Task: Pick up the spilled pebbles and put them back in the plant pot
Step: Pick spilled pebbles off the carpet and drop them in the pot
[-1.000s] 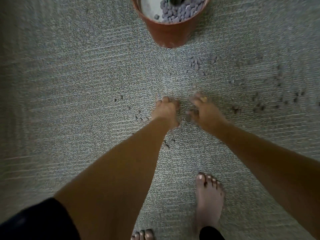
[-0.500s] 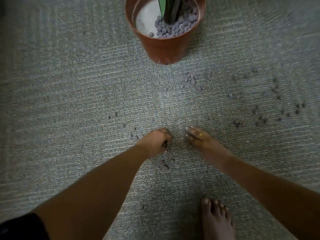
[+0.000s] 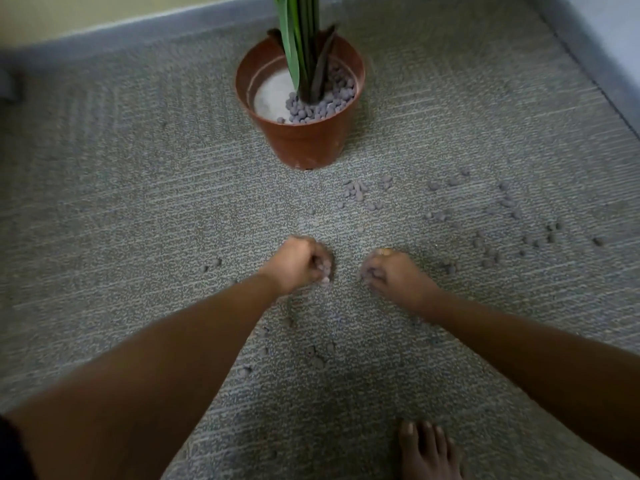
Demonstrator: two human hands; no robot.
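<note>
A terracotta plant pot (image 3: 304, 147) stands on the grey carpet, holding green leaves and a layer of grey pebbles (image 3: 322, 107) on its right side. Spilled pebbles (image 3: 355, 190) lie scattered right of the pot, with more (image 3: 509, 220) further right and a few (image 3: 317, 355) below my hands. My left hand (image 3: 298, 263) is curled into a fist around some pebbles. My right hand (image 3: 391, 273), wearing a ring, is also curled with pebbles between its fingers. Both hands hover just over the carpet, a small gap between them.
A grey skirting board (image 3: 138, 36) runs along the back and another (image 3: 595, 57) along the right. My bare foot (image 3: 427, 452) rests on the carpet at the bottom right. Two loose pebbles (image 3: 211, 265) lie left of my left hand.
The view has tilted up, showing the whole pot and the walls. Both hands have closed tighter around pebbles and lifted slightly off the carpet.
</note>
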